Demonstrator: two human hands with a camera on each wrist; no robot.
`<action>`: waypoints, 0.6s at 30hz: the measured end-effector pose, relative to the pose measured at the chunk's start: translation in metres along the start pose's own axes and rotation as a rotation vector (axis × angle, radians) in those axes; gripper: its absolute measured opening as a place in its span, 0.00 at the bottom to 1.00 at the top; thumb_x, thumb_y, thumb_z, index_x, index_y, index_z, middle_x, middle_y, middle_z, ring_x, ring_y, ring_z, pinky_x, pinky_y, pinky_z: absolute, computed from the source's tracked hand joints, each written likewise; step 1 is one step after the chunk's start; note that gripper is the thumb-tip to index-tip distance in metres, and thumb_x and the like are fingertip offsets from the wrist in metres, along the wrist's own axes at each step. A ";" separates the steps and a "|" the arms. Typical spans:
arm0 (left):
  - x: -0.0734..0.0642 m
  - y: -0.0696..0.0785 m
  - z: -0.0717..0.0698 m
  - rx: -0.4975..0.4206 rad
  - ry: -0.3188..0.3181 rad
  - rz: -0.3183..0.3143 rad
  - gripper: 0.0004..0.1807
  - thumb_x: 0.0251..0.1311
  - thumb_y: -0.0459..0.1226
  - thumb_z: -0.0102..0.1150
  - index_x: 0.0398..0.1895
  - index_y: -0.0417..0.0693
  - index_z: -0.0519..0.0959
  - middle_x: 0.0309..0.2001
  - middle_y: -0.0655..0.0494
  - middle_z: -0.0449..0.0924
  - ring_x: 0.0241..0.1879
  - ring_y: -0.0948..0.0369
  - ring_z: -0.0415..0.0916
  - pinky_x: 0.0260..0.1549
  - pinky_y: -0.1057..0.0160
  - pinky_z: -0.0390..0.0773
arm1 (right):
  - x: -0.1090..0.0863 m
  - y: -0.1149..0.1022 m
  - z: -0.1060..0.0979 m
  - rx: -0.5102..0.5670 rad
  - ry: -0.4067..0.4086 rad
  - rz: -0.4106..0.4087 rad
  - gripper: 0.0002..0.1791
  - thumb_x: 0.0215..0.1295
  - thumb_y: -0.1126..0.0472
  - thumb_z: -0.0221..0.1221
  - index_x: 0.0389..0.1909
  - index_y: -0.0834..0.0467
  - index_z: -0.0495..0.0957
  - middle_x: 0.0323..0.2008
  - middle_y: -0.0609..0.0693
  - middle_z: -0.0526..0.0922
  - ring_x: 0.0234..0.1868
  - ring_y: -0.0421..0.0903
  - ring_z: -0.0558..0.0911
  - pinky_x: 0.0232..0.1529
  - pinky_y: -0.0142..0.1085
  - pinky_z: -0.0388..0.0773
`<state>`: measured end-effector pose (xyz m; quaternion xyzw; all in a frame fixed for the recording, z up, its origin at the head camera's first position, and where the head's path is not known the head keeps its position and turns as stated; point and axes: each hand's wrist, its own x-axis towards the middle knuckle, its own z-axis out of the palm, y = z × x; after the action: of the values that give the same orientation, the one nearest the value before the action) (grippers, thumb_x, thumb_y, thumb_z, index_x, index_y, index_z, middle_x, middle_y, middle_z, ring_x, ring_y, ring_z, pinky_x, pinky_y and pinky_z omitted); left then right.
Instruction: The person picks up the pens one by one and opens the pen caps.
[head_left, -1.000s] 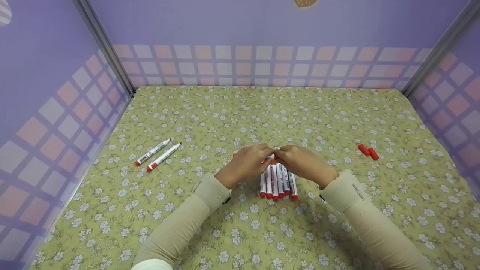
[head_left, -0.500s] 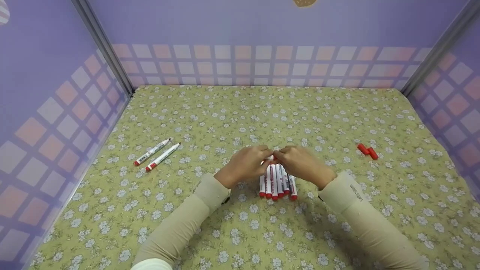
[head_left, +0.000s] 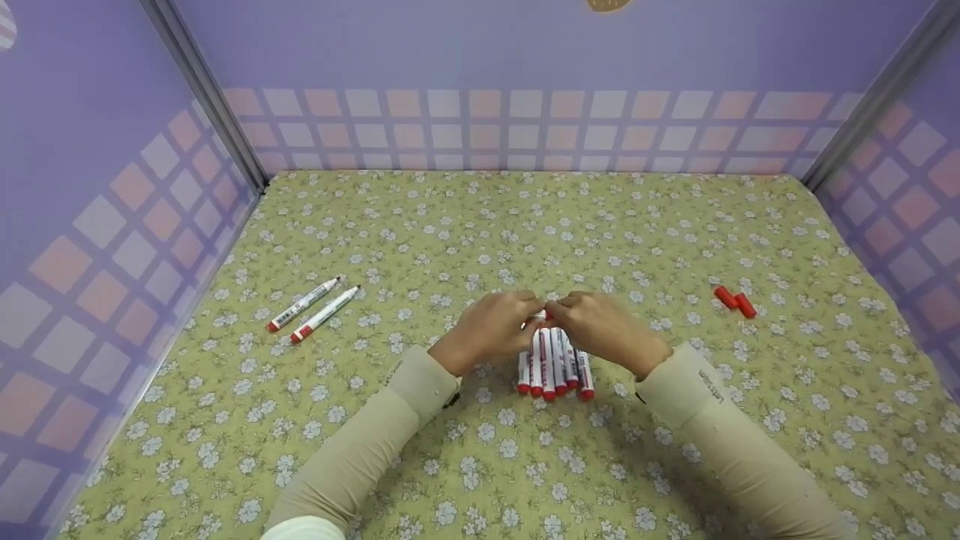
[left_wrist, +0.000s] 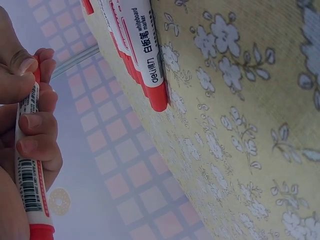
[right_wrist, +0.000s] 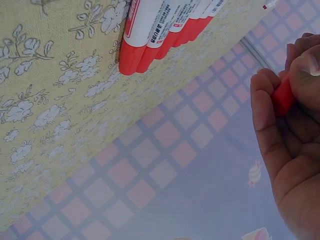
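Left wrist view shows a marker [left_wrist: 29,185]: white, barcoded, red-ended.

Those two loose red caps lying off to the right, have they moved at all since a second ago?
No, neither way. In the head view, the loose red caps keep their place against the printed flowers of the tablecloth.

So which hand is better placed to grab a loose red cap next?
Probably the right hand: both loose red caps lie on its side, farther from the left hand, which grips a marker. The right would need freeing first, since it's pinching a red piece.
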<state>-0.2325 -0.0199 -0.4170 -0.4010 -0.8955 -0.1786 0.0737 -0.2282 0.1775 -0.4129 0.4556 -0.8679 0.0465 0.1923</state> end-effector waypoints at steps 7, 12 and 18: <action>0.001 -0.002 -0.001 -0.126 -0.052 -0.080 0.11 0.67 0.37 0.50 0.37 0.45 0.83 0.31 0.55 0.80 0.24 0.64 0.68 0.26 0.67 0.70 | -0.001 -0.001 0.004 0.027 0.036 -0.029 0.04 0.62 0.71 0.60 0.33 0.61 0.81 0.24 0.52 0.84 0.22 0.45 0.80 0.23 0.33 0.76; 0.001 -0.004 -0.001 -0.234 -0.080 -0.139 0.13 0.69 0.39 0.48 0.37 0.46 0.83 0.28 0.58 0.77 0.23 0.66 0.64 0.25 0.68 0.66 | 0.000 -0.002 0.004 0.035 0.045 -0.030 0.04 0.61 0.72 0.61 0.32 0.61 0.81 0.26 0.52 0.85 0.25 0.46 0.79 0.26 0.34 0.77; 0.001 -0.003 -0.001 -0.215 -0.102 -0.156 0.13 0.70 0.41 0.48 0.39 0.48 0.83 0.26 0.59 0.75 0.22 0.65 0.64 0.23 0.68 0.66 | -0.001 -0.001 0.003 0.068 0.018 -0.013 0.05 0.61 0.72 0.60 0.34 0.61 0.81 0.28 0.53 0.86 0.27 0.47 0.81 0.30 0.35 0.79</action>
<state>-0.2360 -0.0214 -0.4168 -0.3443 -0.9023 -0.2580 -0.0291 -0.2276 0.1764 -0.4158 0.4673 -0.8610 0.0788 0.1847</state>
